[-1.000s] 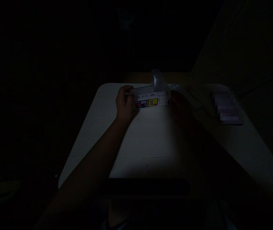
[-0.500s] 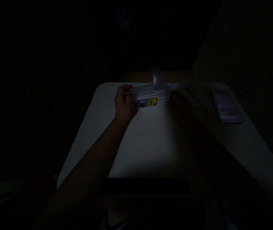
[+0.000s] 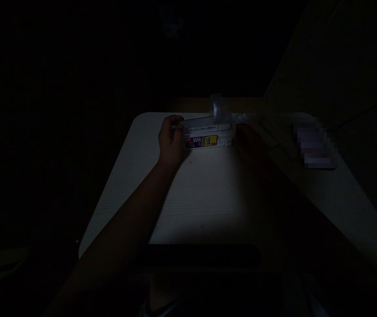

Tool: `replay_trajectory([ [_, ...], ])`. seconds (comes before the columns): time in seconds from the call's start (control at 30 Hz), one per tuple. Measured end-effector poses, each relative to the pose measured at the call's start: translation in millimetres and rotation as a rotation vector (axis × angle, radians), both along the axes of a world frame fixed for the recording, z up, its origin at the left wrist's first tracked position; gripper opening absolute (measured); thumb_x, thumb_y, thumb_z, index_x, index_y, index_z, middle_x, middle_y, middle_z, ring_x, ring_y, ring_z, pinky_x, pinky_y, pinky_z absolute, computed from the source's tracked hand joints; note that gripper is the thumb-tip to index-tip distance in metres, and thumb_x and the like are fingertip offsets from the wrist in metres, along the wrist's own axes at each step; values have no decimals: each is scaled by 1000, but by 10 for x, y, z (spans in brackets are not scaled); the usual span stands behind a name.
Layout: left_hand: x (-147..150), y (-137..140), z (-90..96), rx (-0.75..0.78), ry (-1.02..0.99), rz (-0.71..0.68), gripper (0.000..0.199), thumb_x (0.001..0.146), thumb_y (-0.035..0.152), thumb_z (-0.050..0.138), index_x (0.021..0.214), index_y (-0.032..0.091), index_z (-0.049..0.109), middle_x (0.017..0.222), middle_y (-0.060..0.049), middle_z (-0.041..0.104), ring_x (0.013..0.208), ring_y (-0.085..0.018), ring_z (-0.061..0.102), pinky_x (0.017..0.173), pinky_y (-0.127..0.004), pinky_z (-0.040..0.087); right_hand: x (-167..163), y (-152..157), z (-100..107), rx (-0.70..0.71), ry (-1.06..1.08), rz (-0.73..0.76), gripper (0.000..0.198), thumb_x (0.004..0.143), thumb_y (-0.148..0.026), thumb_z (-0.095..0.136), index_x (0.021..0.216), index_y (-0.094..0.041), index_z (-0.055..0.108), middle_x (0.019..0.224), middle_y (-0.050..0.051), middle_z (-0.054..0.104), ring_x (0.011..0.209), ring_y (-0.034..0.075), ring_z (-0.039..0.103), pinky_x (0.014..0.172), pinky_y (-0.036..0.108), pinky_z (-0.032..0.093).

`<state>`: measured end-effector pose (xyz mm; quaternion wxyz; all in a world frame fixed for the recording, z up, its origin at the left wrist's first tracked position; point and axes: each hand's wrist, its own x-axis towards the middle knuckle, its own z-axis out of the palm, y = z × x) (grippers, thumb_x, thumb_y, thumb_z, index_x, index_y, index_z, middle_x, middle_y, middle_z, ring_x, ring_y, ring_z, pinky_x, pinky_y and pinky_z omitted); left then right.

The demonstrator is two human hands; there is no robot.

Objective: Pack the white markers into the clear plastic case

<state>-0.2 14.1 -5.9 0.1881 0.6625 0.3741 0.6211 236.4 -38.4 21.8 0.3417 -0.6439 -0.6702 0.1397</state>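
Observation:
A clear plastic marker case [image 3: 185,125] lies on its side near the far edge of the table, with a yellow, blue and red label facing me. White markers [image 3: 205,128] lie lengthwise inside it. The case's clear lid [image 3: 219,110] stands up, swung back at the right end. My left hand [image 3: 171,140] is wrapped round the left end of the case. At the right end, close to the case, is my right hand [image 3: 248,140]; its fingers are lost in deep shadow, so whether they grip anything is hidden.
The room is very dark, with light falling on the white table [image 3: 205,189]. A blurred-out phone-like object [image 3: 314,145] lies on the right. Behind my right hand are a small pale-blue item [image 3: 242,116] and a dim cable-like line. A dark strip [image 3: 201,256] runs along the near edge.
Both hands and the case keep nearly the same place. My right hand has shifted very slightly at the case's right end.

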Motion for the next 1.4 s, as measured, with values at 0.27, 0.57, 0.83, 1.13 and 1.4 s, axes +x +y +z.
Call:
replay_trajectory([
  [0.27,-8,9,-1,18,10,5,52,87,70,47,104,23,61,104,-5,65,95,-19,63,90,-34,52,78,48,-68,26,105,60,42,88,-37,52,121,-14,63,120,11,65,108,19,62,96,32,50],
  [0.57,-7,42,-30,47,4,-2,52,87,70,46,104,23,61,103,-5,66,94,-18,64,90,-35,53,124,134,-142,87,203,91,36,84,-38,54,108,-14,66,111,11,66,103,20,63,96,37,52],
  [0.83,-16,20,-30,35,7,2,47,90,65,47,106,24,62,105,-5,66,94,-18,63,85,-32,52,211,148,-187,143,226,66,37,84,-42,54,108,-16,64,111,10,66,101,18,62,93,35,53],
  [1.13,-13,49,-55,19,7,4,47,90,66,47,107,24,61,106,-5,65,100,-20,63,88,-34,51,149,104,-107,32,279,43,38,83,-42,57,108,-14,66,106,9,67,97,18,63,90,35,53],
  [1.4,-2,27,-41,31,-2,-16,50,90,67,45,107,23,60,105,-5,64,92,-18,62,85,-33,51,148,120,-96,36,257,25,29,81,-29,62,106,-15,68,106,8,67,97,18,64,91,33,54],
])
